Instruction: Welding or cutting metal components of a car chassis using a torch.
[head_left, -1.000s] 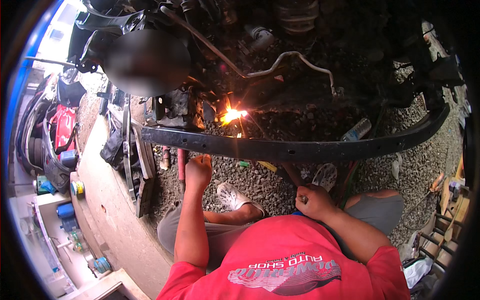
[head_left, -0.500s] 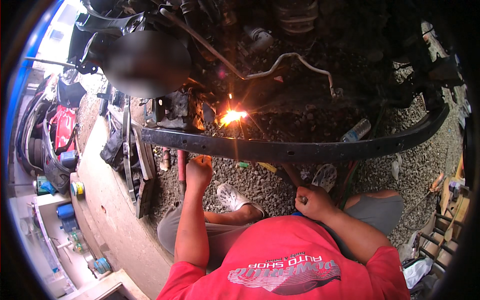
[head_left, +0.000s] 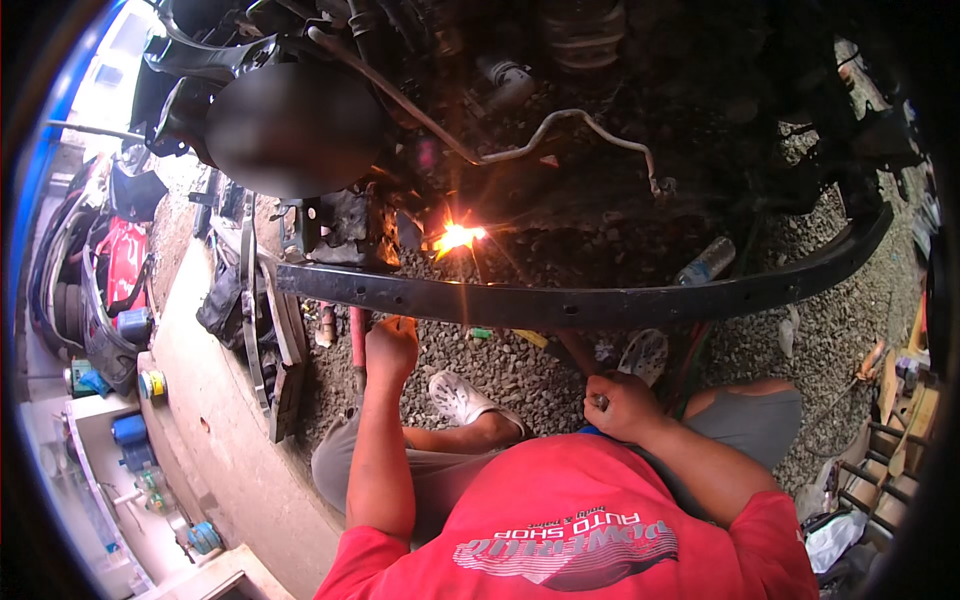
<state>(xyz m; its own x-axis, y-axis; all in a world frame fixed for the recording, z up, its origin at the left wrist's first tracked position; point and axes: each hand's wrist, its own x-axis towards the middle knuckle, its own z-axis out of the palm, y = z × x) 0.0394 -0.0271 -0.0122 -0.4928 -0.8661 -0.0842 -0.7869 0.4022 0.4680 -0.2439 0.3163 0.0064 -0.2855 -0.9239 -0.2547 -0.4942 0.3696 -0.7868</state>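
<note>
Over the gravel [head_left: 745, 352], the black beam [head_left: 540, 304] runs from the concrete slab [head_left: 230, 470] at the gravel's left edge almost to its right edge, bending away from the person at that end. Just on its near side is the left hand [head_left: 391, 348], near the pink handle [head_left: 358, 336]. Its fingers are bent and drawn together, lit orange at the top; their tips are hidden, so I cannot tell whether they pinch anything or touch the beam. The right hand [head_left: 625, 408], farther from the beam, has its fingers wrapped around the brown rod [head_left: 577, 350]. One end of the rod sticks out of the fist; the rest slants up to the left and passes out of sight behind the beam. Beyond the beam's left half burns a bright flame [head_left: 460, 238], throwing orange rays; whether the rod reaches it cannot be told. A bent pipe [head_left: 510, 154] lies farther up, in shadow. To the right, a clear bottle [head_left: 706, 262] rests on the gravel, partly behind the beam. On the near side are a green piece [head_left: 481, 333], a yellow strip [head_left: 533, 339] and two white clogs, left [head_left: 460, 397] and right [head_left: 644, 352].
</note>
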